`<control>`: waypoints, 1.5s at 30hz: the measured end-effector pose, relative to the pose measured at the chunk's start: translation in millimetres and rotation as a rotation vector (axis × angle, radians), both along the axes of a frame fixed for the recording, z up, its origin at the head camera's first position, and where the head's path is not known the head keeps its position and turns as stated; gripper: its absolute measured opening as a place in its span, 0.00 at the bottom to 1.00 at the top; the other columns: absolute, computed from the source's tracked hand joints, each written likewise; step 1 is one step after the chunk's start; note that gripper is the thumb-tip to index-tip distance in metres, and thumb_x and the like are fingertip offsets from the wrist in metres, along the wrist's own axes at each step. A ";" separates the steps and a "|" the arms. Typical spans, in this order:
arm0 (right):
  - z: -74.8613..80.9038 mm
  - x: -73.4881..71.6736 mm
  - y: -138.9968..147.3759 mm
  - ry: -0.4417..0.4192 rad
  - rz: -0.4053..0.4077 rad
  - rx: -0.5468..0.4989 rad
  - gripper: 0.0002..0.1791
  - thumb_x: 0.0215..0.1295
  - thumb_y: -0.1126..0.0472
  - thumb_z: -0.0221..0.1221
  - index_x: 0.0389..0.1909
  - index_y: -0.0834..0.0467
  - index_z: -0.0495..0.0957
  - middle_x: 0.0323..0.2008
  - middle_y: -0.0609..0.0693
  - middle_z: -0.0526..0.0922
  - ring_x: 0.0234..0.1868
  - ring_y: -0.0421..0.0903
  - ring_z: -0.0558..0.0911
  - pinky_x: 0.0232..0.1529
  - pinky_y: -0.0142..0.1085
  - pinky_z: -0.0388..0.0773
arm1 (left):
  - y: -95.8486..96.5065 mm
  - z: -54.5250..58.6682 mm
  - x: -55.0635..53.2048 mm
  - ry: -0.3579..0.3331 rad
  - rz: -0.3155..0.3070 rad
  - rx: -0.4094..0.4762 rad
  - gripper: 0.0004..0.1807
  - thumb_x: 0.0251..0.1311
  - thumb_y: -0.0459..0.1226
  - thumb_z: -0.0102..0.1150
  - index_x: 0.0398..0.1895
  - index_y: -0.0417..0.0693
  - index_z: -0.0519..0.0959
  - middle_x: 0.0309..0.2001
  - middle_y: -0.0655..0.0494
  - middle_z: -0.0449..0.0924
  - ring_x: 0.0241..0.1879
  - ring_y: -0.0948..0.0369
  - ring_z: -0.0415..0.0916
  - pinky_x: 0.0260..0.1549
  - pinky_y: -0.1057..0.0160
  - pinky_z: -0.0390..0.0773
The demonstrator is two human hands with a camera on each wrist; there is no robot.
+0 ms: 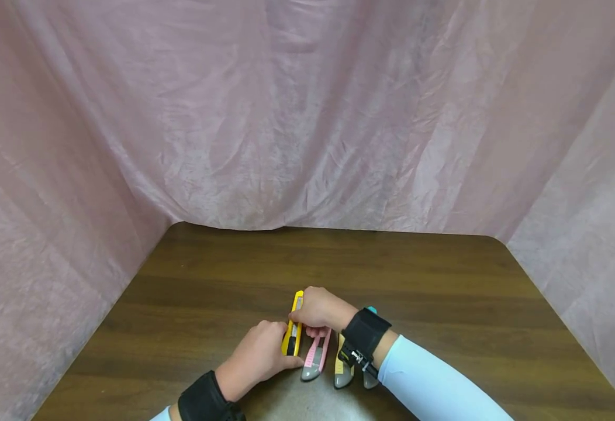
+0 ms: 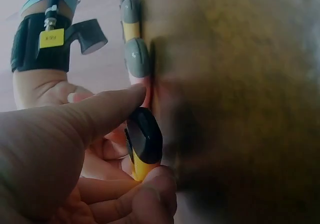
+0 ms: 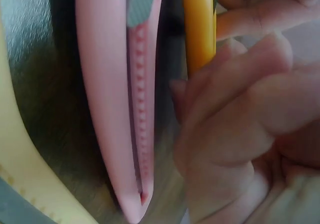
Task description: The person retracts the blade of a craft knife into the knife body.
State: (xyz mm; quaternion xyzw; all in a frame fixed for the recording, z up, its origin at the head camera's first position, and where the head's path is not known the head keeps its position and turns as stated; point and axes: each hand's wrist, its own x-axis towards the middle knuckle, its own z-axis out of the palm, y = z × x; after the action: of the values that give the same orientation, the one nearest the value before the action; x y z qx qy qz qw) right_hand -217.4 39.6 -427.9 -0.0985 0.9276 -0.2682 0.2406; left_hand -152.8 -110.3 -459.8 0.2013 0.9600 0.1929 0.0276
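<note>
A yellow utility knife with a black end (image 1: 292, 340) lies on the wooden table in the head view. My left hand (image 1: 259, 354) holds its near part, thumb stretched toward the pink knife and fingers along the left side. Farther up the same knife, my right hand (image 1: 322, 310) grips it from the right. In the left wrist view the knife's black end (image 2: 145, 135) shows between left thumb and fingers. Just right of it lies a pink utility knife with a grey end (image 1: 313, 366), its slotted pink body (image 3: 102, 83) large in the right wrist view.
A pale yellow utility knife with a grey end (image 1: 343, 374) lies right of the pink one. Beyond it, a teal and grey knife (image 1: 370, 381) is mostly hidden under my right wrist. Pink curtains (image 1: 297, 117) hang around the table (image 1: 418, 275).
</note>
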 end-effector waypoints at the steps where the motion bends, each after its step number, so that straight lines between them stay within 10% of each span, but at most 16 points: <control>1: 1.0 0.4 -0.9 0.002 0.006 0.026 0.18 0.62 0.50 0.62 0.20 0.61 0.78 0.08 0.47 0.72 0.08 0.41 0.74 0.10 0.28 0.75 | 0.2 -0.1 0.8 0.007 -0.004 -0.004 0.27 0.40 0.58 0.72 0.29 0.48 0.75 0.19 0.66 0.67 0.18 0.68 0.65 0.15 0.70 0.69; 17: -0.4 -0.7 -6.9 0.060 0.045 0.153 0.18 0.57 0.49 0.65 0.23 0.58 0.74 0.13 0.49 0.77 0.13 0.44 0.78 0.15 0.32 0.79 | 6.3 0.2 12.7 -0.004 -0.009 -0.051 0.24 0.42 0.54 0.72 0.17 0.52 0.68 0.13 0.64 0.64 0.11 0.68 0.62 0.08 0.68 0.63; 27: -2.5 0.3 -7.5 0.065 0.062 0.168 0.18 0.57 0.48 0.65 0.21 0.58 0.74 0.10 0.47 0.74 0.10 0.41 0.74 0.11 0.31 0.75 | 8.8 3.6 18.3 -0.095 0.024 -0.075 0.24 0.45 0.54 0.71 0.19 0.49 0.69 0.15 0.62 0.65 0.12 0.67 0.64 0.10 0.68 0.66; 45: -0.8 4.6 1.6 0.098 0.086 0.125 0.16 0.56 0.49 0.65 0.22 0.56 0.75 0.19 0.47 0.74 0.16 0.42 0.73 0.14 0.30 0.69 | 11.3 0.2 21.3 -0.031 -0.023 -0.025 0.24 0.43 0.55 0.72 0.30 0.47 0.75 0.18 0.66 0.67 0.17 0.71 0.66 0.14 0.70 0.69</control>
State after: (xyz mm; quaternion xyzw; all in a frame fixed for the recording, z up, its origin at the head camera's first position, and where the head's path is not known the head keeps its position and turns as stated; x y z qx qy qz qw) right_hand -212.8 41.1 -428.7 -0.1361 0.9481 -0.1942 0.2120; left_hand -131.5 -99.1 -459.7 0.2088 0.9594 0.1835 0.0470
